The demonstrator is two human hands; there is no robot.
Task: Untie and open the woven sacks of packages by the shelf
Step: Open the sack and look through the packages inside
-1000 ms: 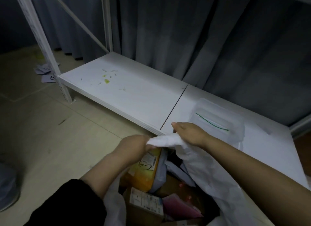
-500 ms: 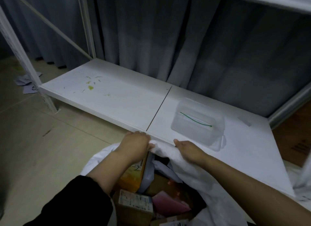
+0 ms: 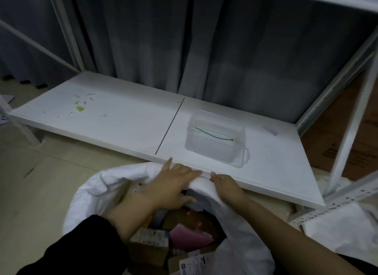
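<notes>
A white woven sack [image 3: 96, 195] stands open on the floor in front of the low shelf [image 3: 122, 119]. Inside lie several packages, among them a pink parcel [image 3: 188, 237] and cardboard boxes [image 3: 149, 244]. My left hand [image 3: 173, 184] lies with fingers spread flat on the far rim of the sack, pressing it toward the shelf edge. My right hand [image 3: 226, 185] grips the same rim just to the right, fingers curled over the fabric.
A clear plastic box [image 3: 215, 139] with a green tie across its lid sits on the shelf. White shelf uprights [image 3: 351, 119] stand at the right, another white sack [image 3: 343, 231] beyond them. Grey curtains hang behind. Bare floor lies to the left.
Both hands have pushed the sack's rim down and outward toward the shelf edge. My left hand went from gripping the fabric to lying spread flat on it. The mouth is wider.
</notes>
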